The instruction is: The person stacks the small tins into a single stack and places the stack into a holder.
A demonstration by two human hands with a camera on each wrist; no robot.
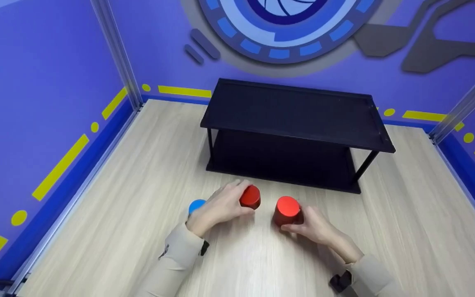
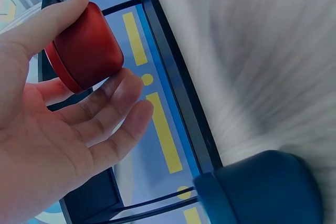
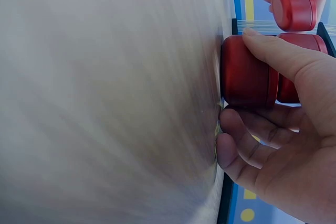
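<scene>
My left hand (image 1: pixel 237 201) grips a small red can (image 1: pixel 250 196) between thumb and fingers, tilted and held just off the wooden table (image 1: pixel 130 198). The left wrist view shows that can (image 2: pixel 79 51) in my left hand (image 2: pixel 104 39), away from the tabletop. My right hand (image 1: pixel 297 219) grips a larger red can (image 1: pixel 287 209), thumb on one side and fingers curled round the other. In the right wrist view this can (image 3: pixel 252 77) has its base against the table, with my right hand (image 3: pixel 239 74) around it. A blue can (image 1: pixel 196 205) stands just left of my left hand, partly hidden.
A black two-tier shelf (image 1: pixel 295 123) stands on the table behind both hands, its top and lower tier bare. Purple walls with yellow stripes (image 1: pixel 60 165) enclose the table on the left, back and right. The blue can (image 2: pixel 262 190) is close under my left wrist.
</scene>
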